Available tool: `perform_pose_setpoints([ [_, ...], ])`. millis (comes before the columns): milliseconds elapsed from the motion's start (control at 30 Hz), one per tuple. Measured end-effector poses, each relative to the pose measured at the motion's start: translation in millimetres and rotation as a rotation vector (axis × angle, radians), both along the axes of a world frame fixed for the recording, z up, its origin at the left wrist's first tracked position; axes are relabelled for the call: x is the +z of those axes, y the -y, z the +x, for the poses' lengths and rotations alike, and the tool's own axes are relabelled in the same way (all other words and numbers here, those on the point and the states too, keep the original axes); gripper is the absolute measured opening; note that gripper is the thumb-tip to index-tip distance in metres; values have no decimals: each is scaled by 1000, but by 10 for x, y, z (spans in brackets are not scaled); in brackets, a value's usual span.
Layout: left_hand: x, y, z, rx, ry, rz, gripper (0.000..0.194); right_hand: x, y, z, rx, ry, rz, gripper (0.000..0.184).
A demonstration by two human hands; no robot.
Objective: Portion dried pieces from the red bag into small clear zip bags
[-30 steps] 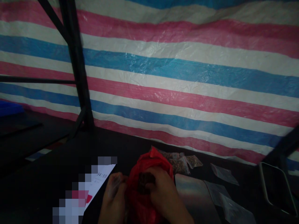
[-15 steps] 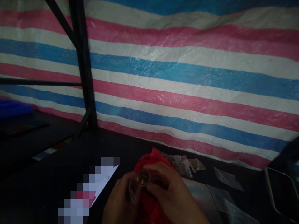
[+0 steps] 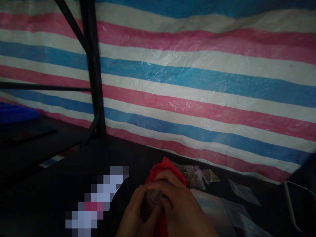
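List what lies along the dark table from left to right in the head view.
Blurred paper → left hand → right hand, over the red bag → filled small bags → empty clear bags → tray rim.

A tarp (image 3: 197, 82) fills the upper frame in horizontal stripes of pink, white and blue. The frame post (image 3: 92, 65) at upper left is black. The counter (image 3: 61, 184) is black too. At lower centre, a bag (image 3: 164, 168) shows bright red. At far left sits a deep blue bin (image 3: 14, 113).
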State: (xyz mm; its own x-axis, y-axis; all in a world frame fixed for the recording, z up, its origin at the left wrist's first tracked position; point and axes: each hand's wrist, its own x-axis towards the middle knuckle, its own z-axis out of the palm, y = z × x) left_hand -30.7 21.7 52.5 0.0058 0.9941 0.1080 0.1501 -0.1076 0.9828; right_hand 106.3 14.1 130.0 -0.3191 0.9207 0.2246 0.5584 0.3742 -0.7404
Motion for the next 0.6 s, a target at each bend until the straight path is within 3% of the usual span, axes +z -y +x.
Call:
perform_pose_setpoints([
  [133, -119, -86, -96, -54, -29, 6, 38, -2, -3, 45, -8, -82, 68, 51],
  [267, -209, -137, -187, 1, -25, -16, 46, -55, -48, 197, -160, -67, 126, 49],
  [433, -156, -51, -179, 191, -135, -92, 55, -312, -145, 333, -250, 55, -6, 50],
  [600, -106, -7, -55, 129, -209, -140, 44, -534, -265, 219, -324, 136, -56, 53],
])
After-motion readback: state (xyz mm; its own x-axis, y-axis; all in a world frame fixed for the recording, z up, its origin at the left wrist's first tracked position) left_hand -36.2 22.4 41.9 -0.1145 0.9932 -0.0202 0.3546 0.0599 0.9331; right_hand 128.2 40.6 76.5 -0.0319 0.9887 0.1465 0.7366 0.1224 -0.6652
